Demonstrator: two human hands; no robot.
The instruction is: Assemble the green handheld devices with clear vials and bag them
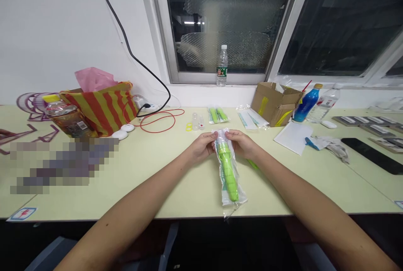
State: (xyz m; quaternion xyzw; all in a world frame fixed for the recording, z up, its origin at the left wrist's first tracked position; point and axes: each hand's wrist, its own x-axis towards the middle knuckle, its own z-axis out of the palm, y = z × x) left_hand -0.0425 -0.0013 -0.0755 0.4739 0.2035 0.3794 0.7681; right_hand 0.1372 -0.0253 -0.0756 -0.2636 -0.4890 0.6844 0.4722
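Observation:
A clear plastic bag (239,195) lies in front of me over the table, its long side pointing towards me. Inside it is a bright green ribbed, tapered plastic piece (229,170) with a collar near the far end. My left hand (203,145) pinches the bag's far end at its left corner. At the right corner, my right hand (242,143) grips the same end between thumb and fingers. Another green piece (252,164) shows partly from behind my right forearm; the rest of it is hidden.
Beyond my hands are bagged green pieces (218,114), small clear containers (197,121), yellow rings (189,127) and flat packets (252,118). A cardboard box (262,102) and a blue bottle (307,104) stand right. Left are a striped bag (103,111), a tea bottle (67,118) and a red cable (157,130).

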